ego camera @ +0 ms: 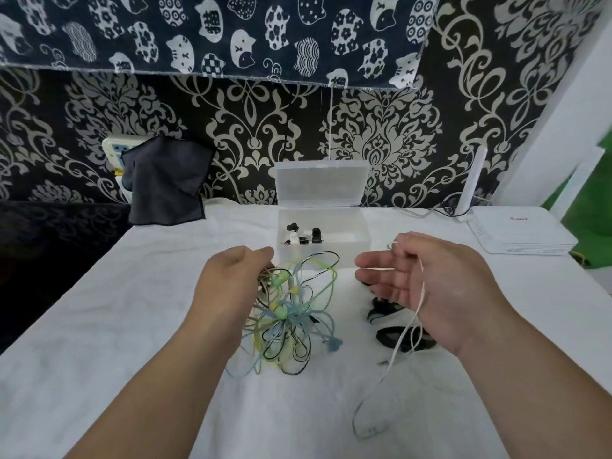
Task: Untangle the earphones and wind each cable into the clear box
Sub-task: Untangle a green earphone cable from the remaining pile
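Left hand grips the coloured cable tangle; right hand pinches a white cable under its thumb, before the clear box.

- White router: small red logo on its top, too small to read.
- Cat-print cloth: character-like marks on some cats, not legible.
- Wall panel: blue markings, unreadable.
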